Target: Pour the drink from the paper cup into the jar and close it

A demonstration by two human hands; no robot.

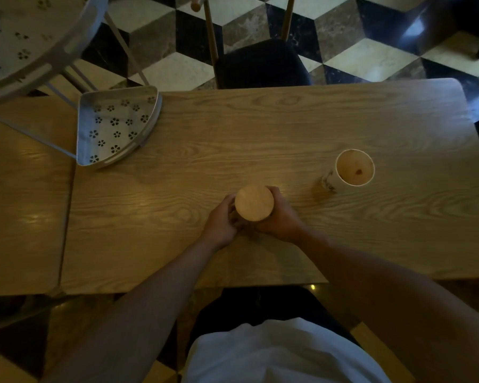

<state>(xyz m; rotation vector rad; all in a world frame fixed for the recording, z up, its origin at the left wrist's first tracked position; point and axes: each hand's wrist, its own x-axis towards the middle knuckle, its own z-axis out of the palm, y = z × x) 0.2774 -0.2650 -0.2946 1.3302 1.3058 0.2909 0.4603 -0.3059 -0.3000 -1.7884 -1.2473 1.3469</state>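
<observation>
Clasping the lidded jar (pixel 254 203) upright on the bench (pixel 288 128) with my left grip (pixel 221 225) and right grip (pixel 278 217), I see the paper cup (pixel 353 168), nearly drained, well off to my right, bare wood between.

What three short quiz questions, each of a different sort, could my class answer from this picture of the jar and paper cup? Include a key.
1. True or false: the wooden lid is on the jar.
2. Which hands touch the jar? A) left only B) right only C) both
3. Fill in: the paper cup stands on the person's ______ side of the jar.

Key
1. True: the lid covers the jar's top, though how tightly cannot be told.
2. C: the left hand and right hand wrap its sides.
3. Right: it stands upright on the wooden table, untouched.
</observation>
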